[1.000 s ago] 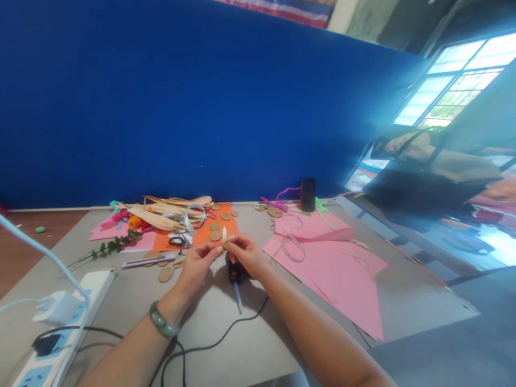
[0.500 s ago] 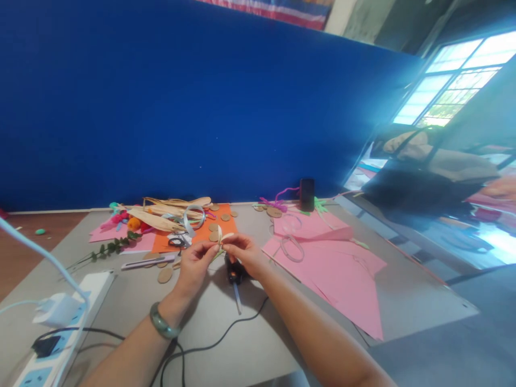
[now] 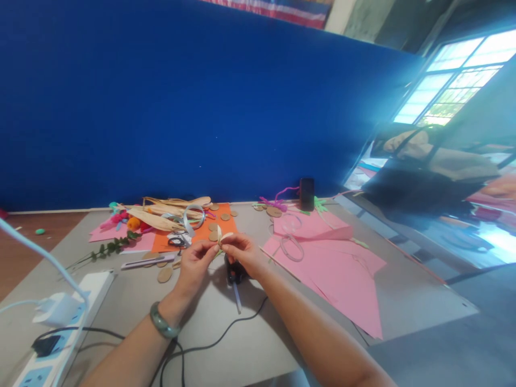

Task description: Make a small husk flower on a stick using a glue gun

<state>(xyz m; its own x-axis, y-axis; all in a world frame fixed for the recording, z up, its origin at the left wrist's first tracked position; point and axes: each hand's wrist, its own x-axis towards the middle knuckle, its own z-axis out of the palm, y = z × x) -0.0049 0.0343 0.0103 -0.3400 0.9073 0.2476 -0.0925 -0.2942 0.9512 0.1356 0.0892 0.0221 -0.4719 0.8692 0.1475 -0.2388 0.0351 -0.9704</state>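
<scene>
"A blue partition (image 3: 201, 107) lines the far edge of the table (image 3: 213, 312). And the grip?"

"Narrow: the left hand (image 3: 197, 266) and right hand (image 3: 244, 255) pinch a pale strip (image 3: 219, 234) above the table's middle, back from the near edge."

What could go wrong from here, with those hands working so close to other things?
The small, pale, leaf-shaped pieces pinched by the left hand and right hand might slip apart. The right hand could bump the stubby black tool it partly hides, perhaps a glue gun, which might burn if hot. The thin black cable looping nearby could get snagged.
</scene>
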